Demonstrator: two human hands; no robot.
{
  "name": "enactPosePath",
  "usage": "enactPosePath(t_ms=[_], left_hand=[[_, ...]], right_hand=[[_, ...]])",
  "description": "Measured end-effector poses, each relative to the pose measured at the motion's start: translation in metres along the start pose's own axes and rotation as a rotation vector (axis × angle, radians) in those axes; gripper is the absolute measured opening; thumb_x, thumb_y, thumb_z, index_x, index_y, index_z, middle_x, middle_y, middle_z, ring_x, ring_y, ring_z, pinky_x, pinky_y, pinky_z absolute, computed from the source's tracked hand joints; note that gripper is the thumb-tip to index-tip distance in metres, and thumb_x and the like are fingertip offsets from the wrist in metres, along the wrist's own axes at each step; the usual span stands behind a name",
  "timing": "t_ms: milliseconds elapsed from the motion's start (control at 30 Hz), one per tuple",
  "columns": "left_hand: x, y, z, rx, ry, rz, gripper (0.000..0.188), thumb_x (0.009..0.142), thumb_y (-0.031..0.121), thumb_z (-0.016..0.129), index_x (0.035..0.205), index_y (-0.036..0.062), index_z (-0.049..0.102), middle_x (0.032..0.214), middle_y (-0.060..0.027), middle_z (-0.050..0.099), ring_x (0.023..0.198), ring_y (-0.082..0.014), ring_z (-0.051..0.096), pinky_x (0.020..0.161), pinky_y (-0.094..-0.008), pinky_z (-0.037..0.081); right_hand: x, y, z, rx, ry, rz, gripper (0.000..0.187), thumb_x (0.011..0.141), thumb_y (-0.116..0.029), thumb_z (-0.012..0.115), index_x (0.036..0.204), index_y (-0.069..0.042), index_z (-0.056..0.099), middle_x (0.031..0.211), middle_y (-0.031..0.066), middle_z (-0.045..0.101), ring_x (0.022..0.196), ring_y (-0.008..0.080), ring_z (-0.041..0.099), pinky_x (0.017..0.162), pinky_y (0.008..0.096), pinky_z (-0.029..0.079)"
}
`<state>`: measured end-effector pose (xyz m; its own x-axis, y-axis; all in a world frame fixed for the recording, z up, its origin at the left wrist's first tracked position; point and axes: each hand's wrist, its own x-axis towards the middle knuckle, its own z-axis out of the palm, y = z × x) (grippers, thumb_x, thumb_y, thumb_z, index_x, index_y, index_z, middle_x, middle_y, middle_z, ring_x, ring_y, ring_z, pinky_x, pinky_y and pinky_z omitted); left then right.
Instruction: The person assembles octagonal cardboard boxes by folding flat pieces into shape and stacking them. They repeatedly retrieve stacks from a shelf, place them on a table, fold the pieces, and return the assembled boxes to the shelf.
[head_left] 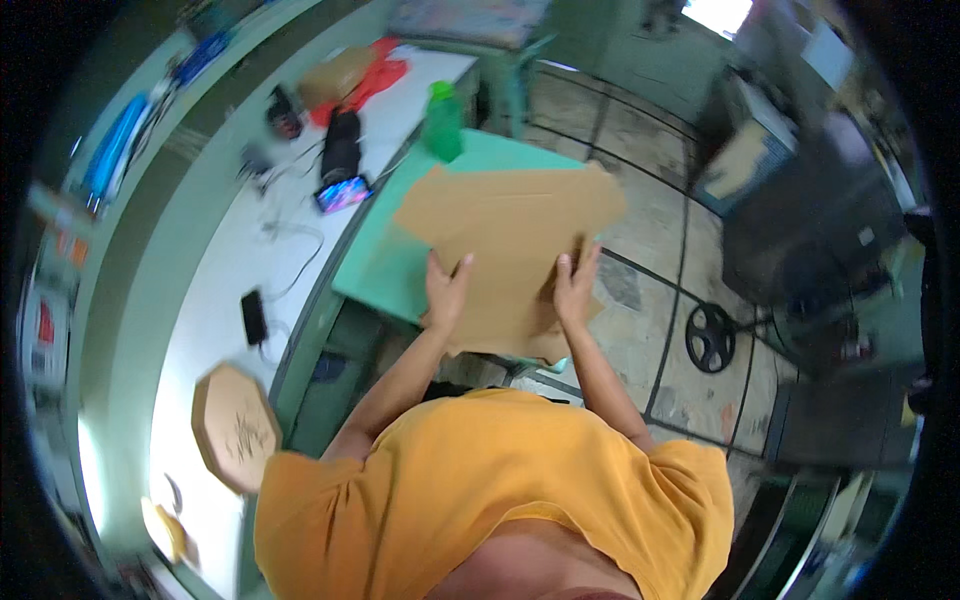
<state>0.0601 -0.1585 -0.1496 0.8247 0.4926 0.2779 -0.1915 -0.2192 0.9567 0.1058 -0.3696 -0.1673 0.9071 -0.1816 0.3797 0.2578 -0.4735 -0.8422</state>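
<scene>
A flat piece of brown cardboard [510, 215] with notched, flap-like edges lies over a green table [375, 270]. My left hand [446, 297] grips its left edge, thumb resting on the upper face. At the opposite edge, my right hand [575, 290] holds the cardboard, with its thumb also on the face and its fingers along the side. The cardboard's far part is wider than the strip between my hands. Its near end reaches toward my body, past the table's front edge.
A green bottle [442, 122] stands at the table's far left. On the white counter [215, 320] to the left are a lit phone [343, 194], a black device [254, 318] with a cable, and an eight-sided cardboard box [235, 428]. A black wheel [710, 338] is at right.
</scene>
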Motion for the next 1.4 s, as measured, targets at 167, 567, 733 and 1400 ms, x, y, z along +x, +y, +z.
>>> enactPosePath(t_ms=[167,567,733,1400], left_hand=[[0.042,0.048,-0.060,0.256,-0.015,-0.026,0.056,0.077,0.031,0.079,0.118,0.0002,0.056,0.101,-0.0152,0.067,0.088,-0.0262,0.064,0.082,-0.0344,0.050],[0.028,0.034,-0.124,0.302,0.271,0.119,0.072,0.081,0.032,0.075,0.138,0.0037,0.042,0.133,-0.0105,0.054,0.126,-0.0256,0.047,0.110,-0.0431,0.030],[0.012,-0.015,-0.107,-0.357,-0.316,-0.544,0.076,0.087,0.023,0.069,0.144,-0.0026,0.025,0.133,-0.0164,0.051,0.122,-0.0212,0.049,0.102,-0.0367,0.039],[-0.031,-0.136,-0.083,0.289,-0.150,-0.288,0.080,0.086,0.016,0.054,0.151,0.0087,0.009,0.146,-0.0283,0.028,0.130,-0.0470,0.035,0.108,-0.0494,0.032]], right_hand=[[0.036,-0.065,-0.038,-0.233,0.069,-0.423,0.086,0.087,-0.028,0.067,0.147,0.007,0.016,0.155,0.0245,0.013,0.140,0.0405,0.019,0.114,0.0458,0.018],[0.082,-0.073,-0.055,0.592,-0.697,0.318,0.026,0.081,-0.010,0.074,0.103,0.001,0.067,0.099,0.0076,0.070,0.086,0.0168,0.065,0.079,0.0300,0.050],[0.057,-0.034,-0.013,0.096,-0.525,0.185,0.046,0.089,-0.020,0.066,0.123,0.008,0.053,0.115,0.0204,0.062,0.106,0.0309,0.060,0.094,0.0401,0.045],[-0.056,0.092,-0.015,-0.539,-0.938,-0.568,0.050,0.079,-0.014,0.059,0.129,-0.013,0.055,0.143,0.0144,0.044,0.135,0.0339,0.037,0.114,0.0521,0.023]])
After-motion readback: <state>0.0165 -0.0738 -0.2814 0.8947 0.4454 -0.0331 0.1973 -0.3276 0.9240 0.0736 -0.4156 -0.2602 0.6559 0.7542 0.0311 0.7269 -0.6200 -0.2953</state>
